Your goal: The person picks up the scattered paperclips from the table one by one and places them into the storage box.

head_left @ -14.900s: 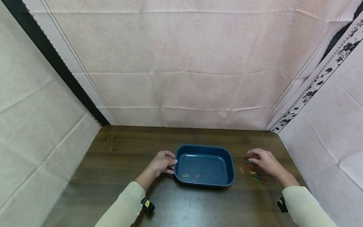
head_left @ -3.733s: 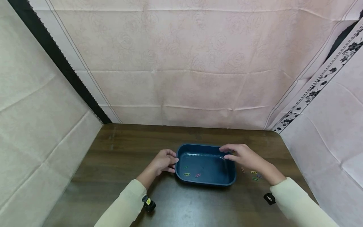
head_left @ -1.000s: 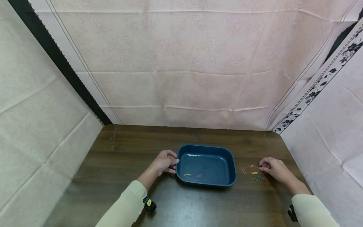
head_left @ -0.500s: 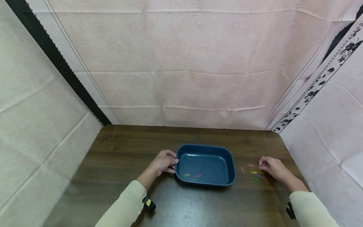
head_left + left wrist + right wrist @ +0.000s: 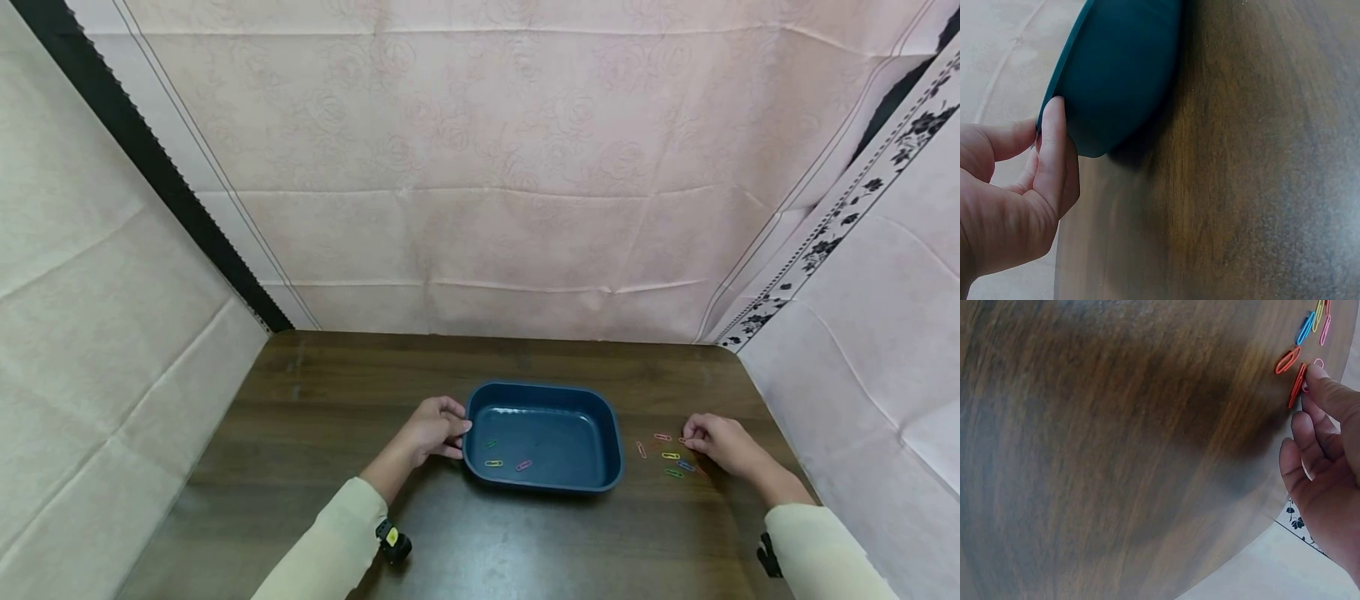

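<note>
your left hand point(image 5: 438, 429) pinches the left rim of a dark blue, rounded rectangular tray point(image 5: 558, 442), probably plastic. it should be light, stiff and slightly slick, so that rim is a sound hold. in its near left part lie a green wire paperclip point(image 5: 491, 443), a yellow wire paperclip point(image 5: 493, 462) and a pink wire paperclip point(image 5: 524, 465), all apart.

right of the tray, you have a slanted salmon wire paperclip point(image 5: 641, 450), a rosy wire paperclip point(image 5: 662, 437), a lemon wire paperclip point(image 5: 671, 456), a bright green wire paperclip point(image 5: 673, 473) and a blue wire paperclip point(image 5: 686, 465). two orange wire paperclips point(image 5: 1297, 385) lie just beside your right hand point(image 5: 716, 442), whose thumb and forefinger pinch a light pink wire paperclip point(image 5: 1319, 363). expect it to be nearly weightless, springy and easily dropped; hold it across both long sides.

the brown wooden table point(image 5: 525, 542) looks smooth, with glare at the near side. around it hang pale cloth point(image 5: 90, 292) on the left, pinkish rose-patterned cloth point(image 5: 487, 167) behind, and white cloth with a black floral border point(image 5: 840, 233) on the right.
</note>
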Demonstrator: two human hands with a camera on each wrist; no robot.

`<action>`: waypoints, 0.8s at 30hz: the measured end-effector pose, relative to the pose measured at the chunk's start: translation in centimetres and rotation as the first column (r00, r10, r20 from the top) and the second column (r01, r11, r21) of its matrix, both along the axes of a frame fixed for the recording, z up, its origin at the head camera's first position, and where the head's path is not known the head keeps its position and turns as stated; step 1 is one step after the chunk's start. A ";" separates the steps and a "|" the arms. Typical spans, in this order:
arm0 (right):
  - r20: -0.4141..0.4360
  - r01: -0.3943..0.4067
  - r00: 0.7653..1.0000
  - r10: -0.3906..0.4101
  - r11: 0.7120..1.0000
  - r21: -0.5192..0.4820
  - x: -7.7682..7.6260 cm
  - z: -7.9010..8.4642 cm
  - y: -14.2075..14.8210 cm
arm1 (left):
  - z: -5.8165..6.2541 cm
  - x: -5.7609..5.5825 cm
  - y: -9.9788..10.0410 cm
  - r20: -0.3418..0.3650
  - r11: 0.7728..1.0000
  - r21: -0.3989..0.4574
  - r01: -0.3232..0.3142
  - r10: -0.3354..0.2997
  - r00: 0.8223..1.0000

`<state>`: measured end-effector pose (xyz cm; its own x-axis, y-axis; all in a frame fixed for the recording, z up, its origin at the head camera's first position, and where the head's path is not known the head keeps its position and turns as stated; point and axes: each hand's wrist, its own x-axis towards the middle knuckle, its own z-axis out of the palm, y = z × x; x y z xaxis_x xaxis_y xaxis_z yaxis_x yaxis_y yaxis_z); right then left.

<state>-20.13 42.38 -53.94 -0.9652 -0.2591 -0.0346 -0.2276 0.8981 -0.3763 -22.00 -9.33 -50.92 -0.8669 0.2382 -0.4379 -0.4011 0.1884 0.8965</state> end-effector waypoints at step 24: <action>-0.065 0.003 0.998 -0.005 0.999 -0.043 -0.1 1.4 -1.2 | 0.0 0.1 0.1 0.002 1.000 0.005 -0.007 0.007 1.000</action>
<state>-20.24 41.18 -52.57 -0.9661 -0.2552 0.0396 -0.2495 0.8826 -0.3985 -21.94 -9.19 -50.90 -0.8675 0.2346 -0.4386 -0.4044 0.1807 0.8965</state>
